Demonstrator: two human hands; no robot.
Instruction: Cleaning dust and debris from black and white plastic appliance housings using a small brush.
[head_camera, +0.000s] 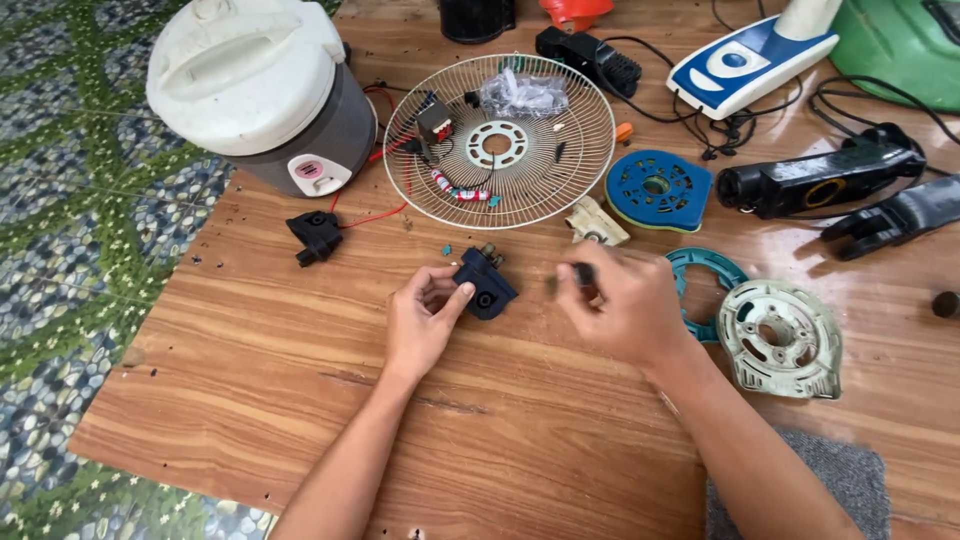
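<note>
My left hand (425, 320) grips a small dark blue plastic part (484, 284) with a round hole and metal terminals on top, held just above the wooden board (520, 440). Right of it, my right hand (620, 305) pinches a small black piece (583, 273) between thumb and fingers, a short way from the blue part. Tiny teal and white bits (447, 250) lie on the board just beyond my left hand.
A white wire fan guard (590, 160) holds a plastic bag, wires and small parts. A white and grey rice cooker (262, 90) stands at the back left, a black connector (316, 236) on red wire before it. Right: blue disc (655, 188), teal ring (700, 270), white housing (782, 338), black casings (820, 180), an iron (750, 60).
</note>
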